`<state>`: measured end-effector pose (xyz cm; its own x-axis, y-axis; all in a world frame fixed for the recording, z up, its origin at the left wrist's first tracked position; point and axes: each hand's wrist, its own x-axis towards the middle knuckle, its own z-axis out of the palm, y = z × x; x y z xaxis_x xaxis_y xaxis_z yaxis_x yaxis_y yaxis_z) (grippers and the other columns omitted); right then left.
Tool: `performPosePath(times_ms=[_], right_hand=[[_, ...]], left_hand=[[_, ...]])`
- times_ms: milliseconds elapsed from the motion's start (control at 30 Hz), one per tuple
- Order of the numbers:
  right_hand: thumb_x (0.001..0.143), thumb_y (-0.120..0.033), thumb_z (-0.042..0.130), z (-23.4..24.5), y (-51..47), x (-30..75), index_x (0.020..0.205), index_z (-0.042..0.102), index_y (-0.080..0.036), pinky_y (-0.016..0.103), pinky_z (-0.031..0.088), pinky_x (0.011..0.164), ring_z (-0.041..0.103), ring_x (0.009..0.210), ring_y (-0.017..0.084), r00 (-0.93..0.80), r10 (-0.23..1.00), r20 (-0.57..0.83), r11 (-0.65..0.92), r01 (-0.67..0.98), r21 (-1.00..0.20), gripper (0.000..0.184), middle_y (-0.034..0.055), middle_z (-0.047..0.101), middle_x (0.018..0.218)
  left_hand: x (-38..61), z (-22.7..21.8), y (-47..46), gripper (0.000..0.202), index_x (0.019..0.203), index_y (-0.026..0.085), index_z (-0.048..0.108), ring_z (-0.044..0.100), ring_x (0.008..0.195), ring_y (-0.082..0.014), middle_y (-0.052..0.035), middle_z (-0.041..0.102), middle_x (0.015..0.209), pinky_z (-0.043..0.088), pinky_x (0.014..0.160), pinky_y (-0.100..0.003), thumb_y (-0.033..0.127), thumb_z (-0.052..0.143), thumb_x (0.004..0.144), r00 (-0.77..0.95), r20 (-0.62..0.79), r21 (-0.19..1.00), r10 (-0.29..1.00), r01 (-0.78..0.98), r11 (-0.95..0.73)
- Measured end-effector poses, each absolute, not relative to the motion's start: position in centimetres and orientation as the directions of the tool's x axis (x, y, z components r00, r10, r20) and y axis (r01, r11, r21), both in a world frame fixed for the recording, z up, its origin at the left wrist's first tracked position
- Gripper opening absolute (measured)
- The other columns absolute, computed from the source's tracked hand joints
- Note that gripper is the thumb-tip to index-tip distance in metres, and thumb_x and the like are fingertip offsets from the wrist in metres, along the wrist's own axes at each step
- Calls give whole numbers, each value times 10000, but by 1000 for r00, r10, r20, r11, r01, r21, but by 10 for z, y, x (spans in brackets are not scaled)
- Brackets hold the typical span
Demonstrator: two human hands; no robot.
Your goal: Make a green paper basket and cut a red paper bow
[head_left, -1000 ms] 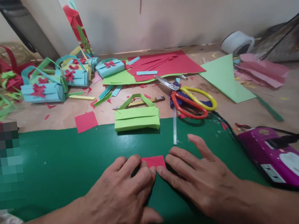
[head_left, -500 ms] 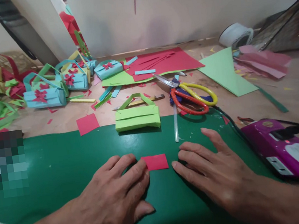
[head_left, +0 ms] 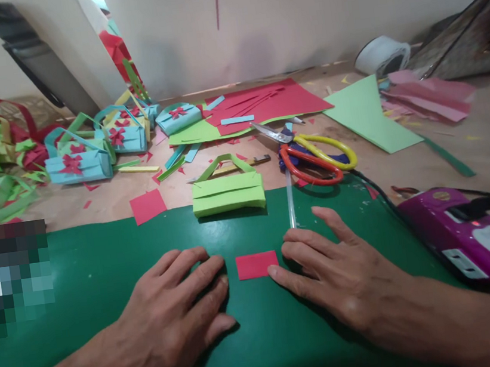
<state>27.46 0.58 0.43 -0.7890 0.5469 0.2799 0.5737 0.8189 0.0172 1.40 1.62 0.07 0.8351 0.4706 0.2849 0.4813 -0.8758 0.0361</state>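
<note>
A small red paper rectangle [head_left: 256, 265] lies flat on the green mat [head_left: 100, 250]. My right hand [head_left: 338, 273] is open, fingers spread, with its thumb tip touching the rectangle's lower right corner. To the left, my left hand [head_left: 176, 313] rests open on the mat, its fingertips a little apart from the paper. Behind the rectangle stands a lime green paper handbag [head_left: 227, 195] with a looped handle. A red paper square [head_left: 148, 206] lies at the mat's far edge, left of that bag.
Scissors [head_left: 313, 153] with red and yellow handles and a clear stick [head_left: 291, 201] lie beyond my right hand. A purple power strip [head_left: 469, 238] stands at right. Blue paper bags [head_left: 79, 164] with red flowers, red sheets [head_left: 271, 105] and a light green sheet [head_left: 367, 116] fill the back.
My left hand has drawn back leftward, letting go of the red rectangle's left end. My right hand has moved left, and its thumb now touches the right corner.
</note>
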Motion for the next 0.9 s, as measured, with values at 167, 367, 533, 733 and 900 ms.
performPosePath(times_ms=[167,367,533,733,900], right_hand=[[917,-112,279,0,6,274,990,630,-158,535,237,946,513,894,234,-799,526,291,826,562,49,361,81,632,861],[896,-166,390,-2,7,271,1145,562,-189,546,239,947,521,877,234,-811,538,229,831,556,21,303,68,617,900],[924,-138,295,-1,5,273,1026,616,-169,535,210,984,514,933,238,-804,522,285,821,564,87,339,70,628,884],[919,-66,226,-1,-2,287,1011,624,-132,557,226,1006,526,988,240,-812,506,290,821,557,127,414,77,641,905],[887,-51,287,3,-2,283,1082,602,-41,557,323,945,566,972,286,-844,413,343,845,496,202,370,143,668,945]], left_hand=[[25,-3,24,412,1111,153,562,518,891,-259,-118,587,1035,439,723,-405,461,508,843,842,271,103,466,456,-884],[35,-4,28,439,1134,181,554,500,885,-250,-109,563,1064,425,724,-409,506,439,862,886,135,136,444,427,-894],[30,-2,27,307,1085,186,568,512,914,-225,-87,581,1023,416,783,-380,398,470,885,896,168,83,412,404,-911],[24,7,24,198,1022,176,587,533,941,-211,-82,602,1018,434,824,-358,292,511,880,891,166,102,423,411,-906],[24,1,22,176,990,153,600,529,938,-217,-76,612,1028,447,796,-369,236,492,880,879,215,171,425,394,-903]])
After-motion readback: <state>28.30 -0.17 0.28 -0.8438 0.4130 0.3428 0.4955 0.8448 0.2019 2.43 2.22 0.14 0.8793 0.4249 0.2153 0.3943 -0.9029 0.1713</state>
